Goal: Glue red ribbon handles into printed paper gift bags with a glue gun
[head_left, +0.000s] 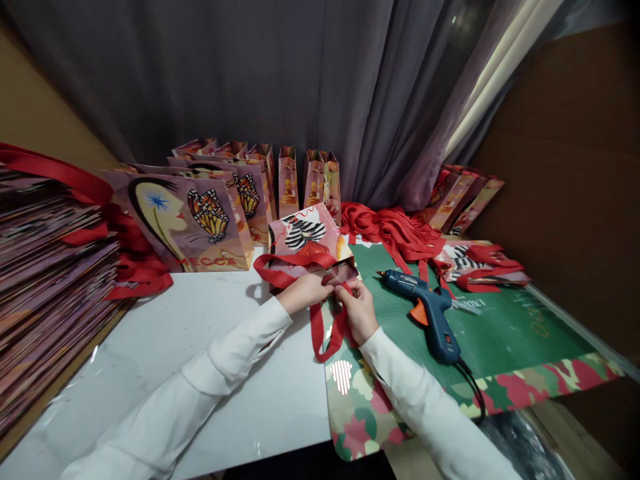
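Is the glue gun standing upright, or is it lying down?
Lying down: the glue gun rests on its side, its handle and nozzle both along the green mat.

Matt red cloth ribbon [327, 337], smooth white tabletop [280, 393], blue plastic glue gun [435, 313].

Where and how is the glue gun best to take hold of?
Probably by its blue handle, from the near side: the glue gun lies flat, handle toward the person, nozzle pointing away leftward, cord leaving the handle's end.

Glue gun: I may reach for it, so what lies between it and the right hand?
Bare green board between right hand and glue gun, head view.
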Tool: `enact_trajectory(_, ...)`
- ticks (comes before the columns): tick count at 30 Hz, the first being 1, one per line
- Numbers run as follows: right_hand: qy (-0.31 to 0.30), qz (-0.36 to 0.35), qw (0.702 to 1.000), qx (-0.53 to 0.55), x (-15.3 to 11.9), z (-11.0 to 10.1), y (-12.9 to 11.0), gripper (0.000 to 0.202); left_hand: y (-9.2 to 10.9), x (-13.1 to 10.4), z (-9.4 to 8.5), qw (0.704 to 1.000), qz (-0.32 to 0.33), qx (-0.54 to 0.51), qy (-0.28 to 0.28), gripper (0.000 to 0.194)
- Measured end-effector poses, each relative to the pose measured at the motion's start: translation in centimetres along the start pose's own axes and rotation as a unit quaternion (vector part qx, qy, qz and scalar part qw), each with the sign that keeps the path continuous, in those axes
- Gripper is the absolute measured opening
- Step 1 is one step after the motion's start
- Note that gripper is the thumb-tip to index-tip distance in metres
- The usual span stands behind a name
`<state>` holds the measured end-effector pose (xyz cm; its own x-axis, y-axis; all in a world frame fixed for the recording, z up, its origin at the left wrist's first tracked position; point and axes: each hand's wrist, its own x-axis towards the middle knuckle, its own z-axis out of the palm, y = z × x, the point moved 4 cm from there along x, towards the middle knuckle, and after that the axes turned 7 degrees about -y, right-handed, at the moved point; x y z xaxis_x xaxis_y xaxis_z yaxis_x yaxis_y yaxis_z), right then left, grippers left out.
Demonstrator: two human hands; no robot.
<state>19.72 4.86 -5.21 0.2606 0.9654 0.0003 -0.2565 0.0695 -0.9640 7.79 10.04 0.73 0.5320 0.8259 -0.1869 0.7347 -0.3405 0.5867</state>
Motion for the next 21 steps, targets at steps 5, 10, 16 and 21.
enact_trajectory(5,0.011,0.004,1.000,0.014,-0.24,0.02,-0.15,0.029,0.14,-0.10,-0.26,1.000,0.003,-0.010,-0.008,0.032)
enact_trajectory(10,-0.011,0.031,0.999,0.037,-0.06,0.08,-0.31,0.034,0.12,-0.16,-0.47,1.000,-0.002,-0.010,-0.020,0.032)
enact_trajectory(16,-0.037,0.057,0.996,0.055,0.37,0.19,-0.25,0.043,0.19,-0.15,-0.68,1.000,0.006,-0.008,-0.023,0.030)
enact_trajectory(21,-0.076,0.075,0.993,0.054,0.44,0.24,-0.64,0.050,0.59,-0.29,-0.44,0.998,0.049,-0.028,-0.042,0.022)
